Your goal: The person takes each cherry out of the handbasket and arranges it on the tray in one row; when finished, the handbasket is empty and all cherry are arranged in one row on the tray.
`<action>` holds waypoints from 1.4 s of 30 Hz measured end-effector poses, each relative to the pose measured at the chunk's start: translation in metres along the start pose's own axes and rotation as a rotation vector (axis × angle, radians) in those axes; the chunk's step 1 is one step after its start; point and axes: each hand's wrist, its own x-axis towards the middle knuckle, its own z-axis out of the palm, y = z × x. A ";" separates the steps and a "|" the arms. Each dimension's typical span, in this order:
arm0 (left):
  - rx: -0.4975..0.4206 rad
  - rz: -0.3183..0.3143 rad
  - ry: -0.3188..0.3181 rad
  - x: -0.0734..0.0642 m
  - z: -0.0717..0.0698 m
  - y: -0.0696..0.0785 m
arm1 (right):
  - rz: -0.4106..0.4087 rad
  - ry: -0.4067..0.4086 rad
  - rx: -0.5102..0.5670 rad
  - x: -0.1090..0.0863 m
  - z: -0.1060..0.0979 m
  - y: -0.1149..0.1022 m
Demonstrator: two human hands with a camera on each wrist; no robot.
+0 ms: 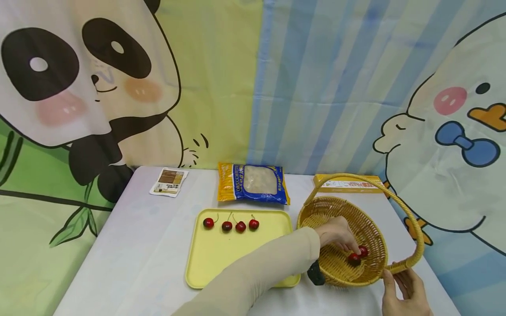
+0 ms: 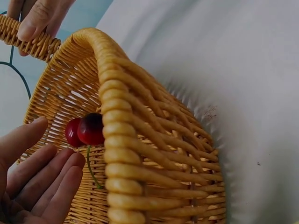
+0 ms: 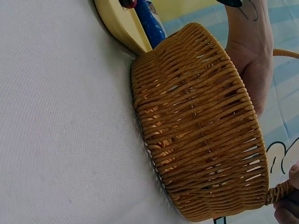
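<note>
While the right hand (image 1: pixel 407 293) grips the basket (image 1: pixel 363 221) near the table's (image 1: pixel 130 263) right edge, the uncurled left hand (image 1: pixel 339 232) is inside beside two cherries (image 1: pixel 354 260).

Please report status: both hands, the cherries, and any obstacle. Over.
Left hand inside basket, beside two cherries. Right hand grips handle. Four cherries on tray. No obstruction visible.

The word "ORECCHIETTE" runs sideways along the blue-and-yellow pasta bag (image 1: pixel 254 183), with Chinese characters beside it too small to read, while the print on the white-and-brown packet (image 1: pixel 169 181) and orange-yellow box (image 1: pixel 349 185) is illegible.
</note>
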 end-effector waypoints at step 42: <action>0.279 0.013 -0.072 0.019 0.013 -0.003 | -0.014 -0.012 -0.026 -0.001 -0.004 -0.003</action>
